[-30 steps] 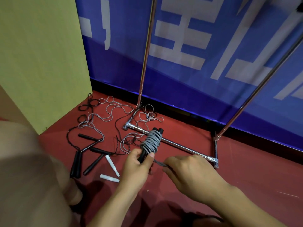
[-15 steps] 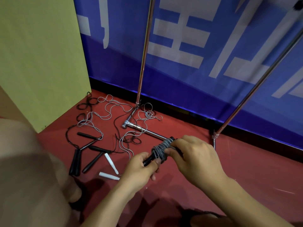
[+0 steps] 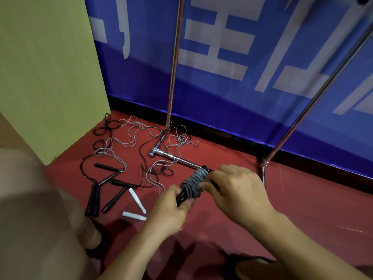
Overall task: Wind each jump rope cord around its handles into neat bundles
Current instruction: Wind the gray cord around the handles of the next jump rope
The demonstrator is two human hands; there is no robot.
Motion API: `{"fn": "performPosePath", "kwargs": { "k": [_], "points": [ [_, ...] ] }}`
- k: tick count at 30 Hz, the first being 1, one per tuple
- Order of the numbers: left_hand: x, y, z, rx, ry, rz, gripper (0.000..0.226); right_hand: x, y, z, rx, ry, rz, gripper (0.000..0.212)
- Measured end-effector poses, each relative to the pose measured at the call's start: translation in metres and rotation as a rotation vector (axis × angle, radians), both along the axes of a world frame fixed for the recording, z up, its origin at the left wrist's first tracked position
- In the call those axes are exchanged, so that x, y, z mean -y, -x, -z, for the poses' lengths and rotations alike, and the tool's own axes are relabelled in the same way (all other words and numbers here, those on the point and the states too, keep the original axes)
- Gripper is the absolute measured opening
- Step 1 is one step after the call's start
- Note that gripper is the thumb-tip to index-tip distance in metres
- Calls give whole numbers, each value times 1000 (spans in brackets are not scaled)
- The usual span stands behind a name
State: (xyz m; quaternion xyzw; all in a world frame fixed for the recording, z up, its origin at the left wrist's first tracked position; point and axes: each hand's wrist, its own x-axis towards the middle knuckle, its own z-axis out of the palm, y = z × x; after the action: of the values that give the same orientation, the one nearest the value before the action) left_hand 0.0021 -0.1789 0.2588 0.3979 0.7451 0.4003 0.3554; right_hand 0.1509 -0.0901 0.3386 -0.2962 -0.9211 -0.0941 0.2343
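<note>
1. Grey cord is basically all wound now. Our left hand [image 3: 171, 207] is clamped on the near ends of the black handles [image 3: 181, 197], holding the bundle [image 3: 194, 181] up off the red floor [image 3: 282, 209], about mid-scene.
2. What changed: a second ago our right hand [image 3: 236, 190] was pulling a short loose tail out to the side. Now it has moved onto the far end of the bundle, fingers pinching the wraps, and no tail is showing. We'd guess the end is getting tucked under to lock it, so this rope is nearly done.
3. Left of us on the floor: two white handles [image 3: 135, 205] and a few black handles [image 3: 94, 199], none wrapped.
4. Farther back, loose cords [image 3: 129, 136], grey and black, are tangled around the foot of a metal stand [image 3: 171, 156] in front of the blue banner [image 3: 262, 57]. Plenty left to wind.
</note>
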Motion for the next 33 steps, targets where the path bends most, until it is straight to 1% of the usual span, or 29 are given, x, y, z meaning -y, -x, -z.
{"fn": "performPosePath", "kwargs": {
  "k": [3,7,9,12,14,16,21,24,26,29,33],
  "points": [
    [-1,2,3,3,26,-15,22,-1,0,0,4,-11,-5,27],
    [-4,3,10,1,16,19,14,0,1,3,22,-13,-27,32],
    [-7,8,16,-17,10,-9,11,3,2,5,30,-19,-55,35],
    [-9,20,26,49,-7,-95,13,10,5,6,32,-22,-109,34],
    [-10,24,31,97,3,-102,13,13,7,6,32,-17,-124,32],
    [-9,24,35,98,1,-85,12,12,8,6,19,4,-127,31],
    [-11,13,24,-10,-22,35,6,4,5,-2,-30,77,-53,33],
    [-9,6,14,-115,1,147,13,2,2,-7,-56,100,-49,31],
    [-5,1,9,-142,16,230,18,2,2,-9,-51,116,-50,32],
    [0,-7,0,-218,-7,363,22,2,1,-10,-63,130,-41,33],
    [4,-12,-10,-297,-36,452,27,0,-2,-9,-61,172,-18,35]
  ]
}}
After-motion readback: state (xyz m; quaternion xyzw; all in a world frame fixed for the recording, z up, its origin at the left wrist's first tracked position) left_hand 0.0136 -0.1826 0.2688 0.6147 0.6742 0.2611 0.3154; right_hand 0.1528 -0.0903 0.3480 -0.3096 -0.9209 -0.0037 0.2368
